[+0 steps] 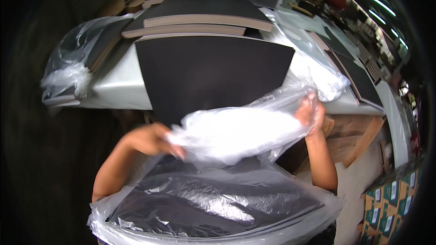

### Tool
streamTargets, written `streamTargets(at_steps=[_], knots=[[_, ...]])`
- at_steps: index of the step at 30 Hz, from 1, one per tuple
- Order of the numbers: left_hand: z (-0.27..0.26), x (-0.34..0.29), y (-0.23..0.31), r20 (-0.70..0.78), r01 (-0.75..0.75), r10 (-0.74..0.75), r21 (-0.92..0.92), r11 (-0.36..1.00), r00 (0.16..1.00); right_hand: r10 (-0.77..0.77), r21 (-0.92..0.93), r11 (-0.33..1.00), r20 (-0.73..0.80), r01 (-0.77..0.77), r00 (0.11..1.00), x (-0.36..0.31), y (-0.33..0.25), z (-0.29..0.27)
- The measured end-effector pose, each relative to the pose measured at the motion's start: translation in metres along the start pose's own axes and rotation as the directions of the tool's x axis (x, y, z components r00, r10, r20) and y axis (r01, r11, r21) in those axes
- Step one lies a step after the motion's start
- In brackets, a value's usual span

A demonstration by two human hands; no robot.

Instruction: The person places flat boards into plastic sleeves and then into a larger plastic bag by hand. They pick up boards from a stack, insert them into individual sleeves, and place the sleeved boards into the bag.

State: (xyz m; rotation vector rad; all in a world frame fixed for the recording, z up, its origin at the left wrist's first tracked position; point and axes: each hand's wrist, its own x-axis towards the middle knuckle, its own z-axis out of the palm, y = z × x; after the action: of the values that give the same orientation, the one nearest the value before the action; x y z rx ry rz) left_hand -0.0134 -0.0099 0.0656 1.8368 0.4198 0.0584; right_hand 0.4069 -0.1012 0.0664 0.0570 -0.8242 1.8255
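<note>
A large clear plastic bag (236, 134) is bunched up between my two hands. My left hand (152, 140), smeared by motion, has its fingers curled on the bag's left edge. Raised a little higher, my right hand (313, 113) grips the bag's right end, with film over its fingers. Close to my body, the lower part of the bag lies wrinkled over a dark panel (195, 199). Beyond the bunched film a flat black board (209, 70) slants toward me off the table, its near end hidden behind the film.
Stacked black boards with pale edges (200, 20) sit at the back of the table (120, 84). Film-covered boards (68, 70) lie at the left, and more boards (349, 68) at the right. A wooden support (363, 140) and green-and-brown cartons (390, 204) stand lower right.
</note>
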Motion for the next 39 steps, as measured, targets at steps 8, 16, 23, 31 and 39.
streamTargets(at_steps=[8,16,23,31,39], knots=[[0.028,-0.009,-0.030,-0.116,0.062,-0.085,-0.184,0.981,0.990,-0.242,-0.421,0.907,-0.512,0.004,0.824,0.008,0.006,0.000],[-0.011,-0.013,-0.003,-0.804,-0.587,-0.177,-0.545,0.599,0.567,0.238,-0.764,0.365,-0.476,-0.532,0.847,-0.004,0.013,-0.007],[-0.010,-0.033,-0.073,-0.461,-0.452,0.187,-0.572,0.685,0.868,-0.147,-0.262,0.964,-0.385,0.045,0.911,-0.002,0.021,-0.026],[-0.005,-0.004,-0.081,-0.556,-0.494,-0.138,-0.808,0.322,0.820,-0.355,-0.383,0.856,0.052,0.347,0.933,-0.019,0.044,-0.022],[0.016,-0.042,-0.025,-0.649,-0.678,0.257,-0.559,0.477,0.716,-0.650,-0.931,0.352,-0.318,-0.098,0.690,0.003,0.013,0.007]])
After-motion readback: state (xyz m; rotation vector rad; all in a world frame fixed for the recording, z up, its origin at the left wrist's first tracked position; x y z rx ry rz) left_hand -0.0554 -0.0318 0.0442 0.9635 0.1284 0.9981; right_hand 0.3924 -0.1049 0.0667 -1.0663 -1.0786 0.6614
